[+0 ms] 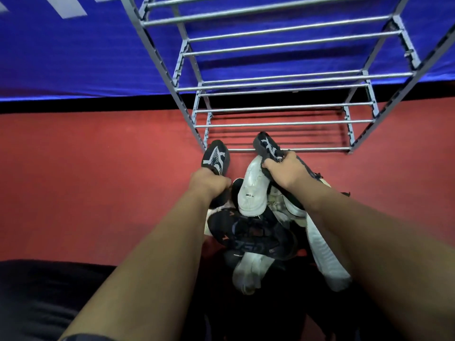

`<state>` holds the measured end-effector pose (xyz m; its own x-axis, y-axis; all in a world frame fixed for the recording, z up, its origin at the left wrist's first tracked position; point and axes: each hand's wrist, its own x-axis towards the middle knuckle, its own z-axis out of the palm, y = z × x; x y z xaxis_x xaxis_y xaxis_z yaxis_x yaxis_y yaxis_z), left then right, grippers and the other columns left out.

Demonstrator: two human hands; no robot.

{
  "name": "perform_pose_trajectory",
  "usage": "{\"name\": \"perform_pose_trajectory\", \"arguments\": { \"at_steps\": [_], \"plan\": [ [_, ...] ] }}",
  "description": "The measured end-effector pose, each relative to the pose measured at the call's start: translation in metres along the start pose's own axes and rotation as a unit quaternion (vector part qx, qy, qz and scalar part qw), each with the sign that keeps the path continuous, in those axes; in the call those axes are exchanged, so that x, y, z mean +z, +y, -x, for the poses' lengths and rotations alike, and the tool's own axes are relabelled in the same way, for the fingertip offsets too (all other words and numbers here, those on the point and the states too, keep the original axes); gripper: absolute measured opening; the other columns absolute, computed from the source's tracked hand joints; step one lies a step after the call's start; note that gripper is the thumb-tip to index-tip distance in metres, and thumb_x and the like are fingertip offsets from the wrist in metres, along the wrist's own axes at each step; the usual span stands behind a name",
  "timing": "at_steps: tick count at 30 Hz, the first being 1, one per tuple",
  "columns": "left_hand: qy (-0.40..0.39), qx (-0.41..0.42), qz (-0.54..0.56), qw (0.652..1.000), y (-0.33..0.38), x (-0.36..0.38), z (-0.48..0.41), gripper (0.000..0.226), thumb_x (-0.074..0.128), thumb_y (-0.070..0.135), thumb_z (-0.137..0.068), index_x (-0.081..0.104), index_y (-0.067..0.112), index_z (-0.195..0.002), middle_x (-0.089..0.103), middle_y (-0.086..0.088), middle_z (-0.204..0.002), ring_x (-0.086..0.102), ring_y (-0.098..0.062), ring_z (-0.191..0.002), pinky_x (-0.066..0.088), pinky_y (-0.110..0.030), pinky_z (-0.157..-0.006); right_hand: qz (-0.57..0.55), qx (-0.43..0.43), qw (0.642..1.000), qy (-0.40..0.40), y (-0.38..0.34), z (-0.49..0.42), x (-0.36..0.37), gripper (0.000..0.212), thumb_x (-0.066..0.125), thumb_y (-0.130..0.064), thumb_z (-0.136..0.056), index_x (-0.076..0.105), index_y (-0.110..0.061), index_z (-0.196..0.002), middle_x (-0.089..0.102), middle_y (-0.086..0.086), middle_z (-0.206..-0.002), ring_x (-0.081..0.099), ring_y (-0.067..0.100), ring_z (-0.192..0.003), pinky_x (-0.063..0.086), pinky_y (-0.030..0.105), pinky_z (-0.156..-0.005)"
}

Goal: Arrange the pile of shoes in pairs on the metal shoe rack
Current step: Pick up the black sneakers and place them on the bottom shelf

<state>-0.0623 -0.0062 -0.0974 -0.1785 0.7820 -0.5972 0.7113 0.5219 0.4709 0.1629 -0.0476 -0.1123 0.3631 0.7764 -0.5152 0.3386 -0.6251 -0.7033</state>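
Observation:
A grey metal shoe rack (275, 124) with several bare rod shelves stands on the red floor ahead. My left hand (209, 182) grips a black shoe with white star marking (216, 157), toe pointing toward the rack's left foot. My right hand (283, 172) grips its matching black shoe (267, 145), toe over the lowest front rod. Below my hands lies a pile of shoes: a white sneaker (252, 190) on top, a black sneaker with orange accents (248, 233), and more white shoes (325, 254) partly hidden beneath.
A blue banner (86, 50) hangs behind the rack, with a black strip along its base. Red floor (98, 180) stretches to the left. My dark-clothed knee (37, 291) fills the lower left.

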Motion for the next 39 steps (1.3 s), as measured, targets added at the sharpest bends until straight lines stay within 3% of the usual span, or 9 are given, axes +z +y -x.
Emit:
{"name": "perform_pose_trajectory", "arguments": {
  "at_steps": [2,7,10,14,18,22,27,33,39],
  "plan": [
    [0.003,0.015,-0.013,1.0,0.014,-0.005,-0.02,0.033,0.082,0.029,-0.071,0.077,0.014,-0.101,0.075,-0.006,-0.1,0.071,-0.022,-0.079,0.056,-0.029,-0.073,-0.012,-0.023,1.0,0.005,-0.006,-0.009,0.007,0.057,0.071,-0.049,-0.085,0.051,-0.014,-0.126,0.068,-0.001,-0.104,0.064,0.015,-0.087,0.046,0.033,-0.064],
    [0.048,0.049,-0.086,0.994,0.032,0.004,-0.094,0.083,0.076,0.057,-0.042,0.073,0.014,-0.113,0.072,-0.006,-0.11,0.071,-0.024,-0.088,0.054,-0.027,-0.074,0.007,-0.085,0.996,0.015,-0.017,-0.051,0.031,0.046,0.074,-0.056,-0.08,0.059,-0.031,-0.115,0.071,-0.014,-0.103,0.067,0.014,-0.095,0.054,0.037,-0.085],
    [0.082,0.092,-0.104,0.987,0.041,0.008,-0.124,0.095,0.071,0.062,-0.043,0.067,0.009,-0.122,0.067,-0.01,-0.118,0.07,-0.028,-0.104,0.058,-0.032,-0.087,0.021,-0.088,0.996,0.018,-0.024,-0.085,0.045,0.049,0.074,-0.058,-0.08,0.058,-0.03,-0.118,0.071,-0.011,-0.107,0.068,0.017,-0.098,0.055,0.037,-0.088],
    [0.076,0.135,-0.138,0.978,0.059,0.01,-0.146,0.081,0.084,0.04,-0.078,0.048,0.001,-0.14,0.05,-0.015,-0.139,0.062,-0.034,-0.119,0.054,-0.042,-0.102,0.091,-0.069,0.992,0.05,-0.03,-0.127,0.064,0.055,0.073,-0.057,-0.084,0.057,-0.017,-0.118,0.065,0.002,-0.113,0.063,0.028,-0.104,0.054,0.039,-0.09],
    [0.086,0.142,-0.159,0.973,0.071,0.02,-0.178,0.049,0.076,0.044,-0.078,0.069,0.007,-0.109,0.06,-0.013,-0.123,0.069,-0.033,-0.095,0.06,-0.039,-0.087,0.208,-0.1,0.97,0.072,-0.043,-0.158,0.083,0.047,0.063,-0.057,-0.093,0.064,-0.01,-0.096,0.062,0.01,-0.108,0.057,0.036,-0.109,0.046,0.038,-0.094],
    [0.079,0.14,-0.189,0.969,0.074,0.032,-0.2,0.037,0.073,0.044,-0.084,0.072,0.008,-0.095,0.069,-0.019,-0.113,0.07,-0.034,-0.09,0.059,-0.037,-0.078,0.306,-0.133,0.94,0.065,-0.058,-0.174,0.097,0.059,0.049,-0.058,-0.105,0.07,-0.003,-0.111,0.057,0.013,-0.133,0.062,0.038,-0.113,0.036,0.045,-0.112],
    [0.02,0.111,-0.192,0.975,0.07,0.045,-0.213,0.089,0.079,0.037,-0.09,0.031,0.0,-0.156,0.035,-0.024,-0.153,0.05,-0.039,-0.137,0.046,-0.041,-0.115,0.322,-0.087,0.941,-0.051,-0.06,-0.19,0.102,0.056,0.069,-0.056,-0.093,0.066,-0.007,-0.119,0.062,0.009,-0.123,0.055,0.029,-0.121,0.038,0.039,-0.107],
    [0.061,0.141,-0.148,0.977,0.064,0.049,-0.218,0.068,0.076,0.022,-0.087,0.044,-0.004,-0.142,0.046,-0.022,-0.141,0.062,-0.04,-0.118,0.055,-0.04,-0.103,0.232,-0.075,0.97,-0.014,-0.052,-0.191,0.102,0.038,0.08,-0.044,-0.083,0.064,-0.01,-0.079,0.067,0.011,-0.093,0.067,0.034,-0.097,0.05,0.032,-0.078],
    [0.111,0.188,-0.096,0.971,0.056,0.05,-0.218,0.068,0.076,0.019,-0.089,0.043,-0.005,-0.143,0.047,-0.02,-0.141,0.057,-0.039,-0.125,0.047,-0.039,-0.111,0.133,-0.097,0.984,0.064,-0.015,-0.216,0.119,0.067,0.057,-0.063,-0.061,0.071,-0.017,-0.107,0.072,0.003,-0.101,0.067,0.032,-0.1,0.058,0.037,-0.088]
  ]
}}
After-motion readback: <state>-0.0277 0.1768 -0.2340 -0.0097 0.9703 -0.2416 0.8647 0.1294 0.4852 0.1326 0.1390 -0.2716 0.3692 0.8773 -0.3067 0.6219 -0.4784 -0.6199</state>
